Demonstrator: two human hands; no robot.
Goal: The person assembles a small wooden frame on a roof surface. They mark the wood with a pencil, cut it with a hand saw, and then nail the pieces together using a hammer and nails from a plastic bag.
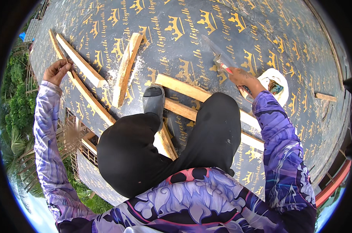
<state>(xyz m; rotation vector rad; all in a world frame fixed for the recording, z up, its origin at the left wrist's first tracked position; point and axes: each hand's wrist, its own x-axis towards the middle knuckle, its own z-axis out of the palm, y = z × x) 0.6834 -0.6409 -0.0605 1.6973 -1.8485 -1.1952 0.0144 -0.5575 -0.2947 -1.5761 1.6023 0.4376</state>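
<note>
Dark gold-patterned flooring (168, 54) underfoot; left hand (56, 72) at ten o'clock, grip pinching a long wood strip (91, 98), probably light, stiff, best held mid-length; right hand (244, 79) at one o'clock, grip wrapped round a red-handled saw (225, 66)

On the panel floor (191, 50), left to right: a long wooden strip (87, 94) under the left hand (58, 72), a batten (81, 60) beside it, a short board (128, 68), a boot (153, 103), two beams (183, 87) passing beneath the right leg (218, 116); beyond them, the handsaw (222, 60) in the right hand (243, 77), left of an open container (283, 79); further right, an offcut (326, 97)
</note>
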